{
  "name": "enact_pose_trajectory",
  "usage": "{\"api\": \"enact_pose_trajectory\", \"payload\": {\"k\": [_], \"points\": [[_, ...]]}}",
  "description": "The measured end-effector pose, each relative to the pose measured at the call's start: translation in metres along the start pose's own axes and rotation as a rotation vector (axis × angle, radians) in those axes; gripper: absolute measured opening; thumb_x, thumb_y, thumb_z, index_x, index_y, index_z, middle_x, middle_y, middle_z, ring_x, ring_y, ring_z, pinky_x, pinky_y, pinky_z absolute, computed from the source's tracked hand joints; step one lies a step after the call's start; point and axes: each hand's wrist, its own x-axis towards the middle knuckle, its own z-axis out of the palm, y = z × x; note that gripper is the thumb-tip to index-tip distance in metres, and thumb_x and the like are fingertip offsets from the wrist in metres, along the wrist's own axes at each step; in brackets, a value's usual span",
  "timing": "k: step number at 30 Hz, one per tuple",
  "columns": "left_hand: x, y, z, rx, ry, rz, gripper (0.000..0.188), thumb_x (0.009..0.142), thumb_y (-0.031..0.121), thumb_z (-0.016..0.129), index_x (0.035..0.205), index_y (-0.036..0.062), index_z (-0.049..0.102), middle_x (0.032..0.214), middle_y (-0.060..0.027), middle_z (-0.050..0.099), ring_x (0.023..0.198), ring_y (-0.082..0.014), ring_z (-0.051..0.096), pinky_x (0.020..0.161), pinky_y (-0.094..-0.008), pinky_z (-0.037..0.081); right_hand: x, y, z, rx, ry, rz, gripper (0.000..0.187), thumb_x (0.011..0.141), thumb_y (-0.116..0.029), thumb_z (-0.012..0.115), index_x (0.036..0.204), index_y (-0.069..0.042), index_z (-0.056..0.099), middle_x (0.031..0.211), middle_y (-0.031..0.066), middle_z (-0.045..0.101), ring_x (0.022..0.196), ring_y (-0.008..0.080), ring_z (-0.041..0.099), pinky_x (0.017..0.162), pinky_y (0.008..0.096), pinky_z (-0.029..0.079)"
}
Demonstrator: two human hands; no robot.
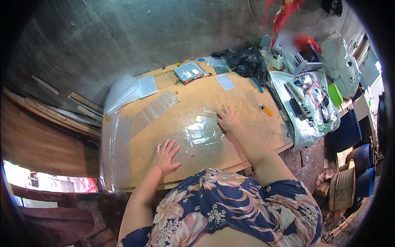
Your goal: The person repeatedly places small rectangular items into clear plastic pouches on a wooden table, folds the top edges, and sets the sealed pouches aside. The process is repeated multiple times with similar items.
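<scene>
My left hand (166,158) lies on the wooden board (177,119) near its front edge. Its fingers are spread and hold nothing. Just right of the middle, clear plastic bags or sheets (203,133) lie in a small glossy layer. My right hand (228,119) rests palm down at their right side, with its fingers apart. Whether its fingertips press on the plastic is hard to tell. A longer strip of clear plastic (153,110) stretches diagonally behind my left hand. At the left back are a fanned stack of clear plastic sleeves (121,96) and a whitish pack (147,86).
A flat box (190,73) and a pale card (225,82) lie toward the back. A small orange tool (266,110) sits at the right. Beyond are a black plastic bag (249,64), a white bag (304,107) bearing loose items, and a white basket (306,65). Blue buckets (347,131) stand lower right.
</scene>
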Motion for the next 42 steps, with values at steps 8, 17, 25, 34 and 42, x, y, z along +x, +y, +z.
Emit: {"api": "enact_pose_trajectory", "payload": {"k": [8,17,25,34,42], "points": [[0.004,-0.02,-0.005,0.028,-0.014,0.039,0.08,0.07,0.049,0.065,0.14,0.0184,0.04,0.151,-0.0089,0.026,0.14,-0.0324,0.021,0.111,-0.0568,0.016,0.012,0.024,0.006,-0.148,0.093,-0.081,0.044,0.092,-0.029,0.05,0.132,-0.013,0.047,0.141,0.0078,0.041,0.127,0.0247,0.041,0.103,0.0491,0.034],[0.011,-0.062,-0.004,0.09,-0.099,0.103,0.083,0.069,0.054,0.064,0.141,0.0205,0.039,0.152,-0.0088,0.025,0.14,-0.0322,0.021,0.109,-0.0576,0.019,-0.071,0.048,-0.003,0.31,0.62,-0.376,0.022,0.083,-0.012,0.063,0.105,-0.012,0.065,0.081,0.0112,0.068,0.07,0.0287,0.065,0.062,0.0358,0.052],[0.032,-0.033,-0.006,-0.115,0.112,0.027,0.084,0.068,0.049,0.067,0.141,0.0157,0.039,0.148,-0.0151,0.031,0.136,-0.0352,0.028,0.109,-0.0519,0.024,-0.085,0.027,-0.004,1.094,0.203,0.289,0.031,0.087,-0.029,0.066,0.091,0.002,0.067,0.07,0.0083,0.065,0.06,0.0131,0.063,0.055,0.0283,0.05],[0.106,0.115,-0.022,-0.969,0.214,0.063,0.064,0.074,0.013,0.071,0.133,0.0047,0.046,0.131,-0.0172,0.051,0.106,-0.027,0.059,0.089,-0.038,0.049,-0.097,-0.006,-0.02,1.174,-0.073,0.243,0.027,0.09,-0.027,0.065,0.084,-0.001,0.063,0.067,0.0031,0.058,0.056,0.0108,0.057,0.054,0.0252,0.05],[0.117,0.12,0.029,-0.647,0.348,0.068,0.037,0.078,0.018,0.066,0.113,0.0068,0.059,0.12,-0.0152,0.056,0.111,-0.0323,0.053,0.091,-0.0417,0.044,-0.084,0.03,0.005,0.895,-0.136,0.348,0.036,0.084,-0.036,0.066,0.086,0.0,0.065,0.068,0.0112,0.064,0.056,0.0204,0.063,0.054,0.0328,0.051]]}}
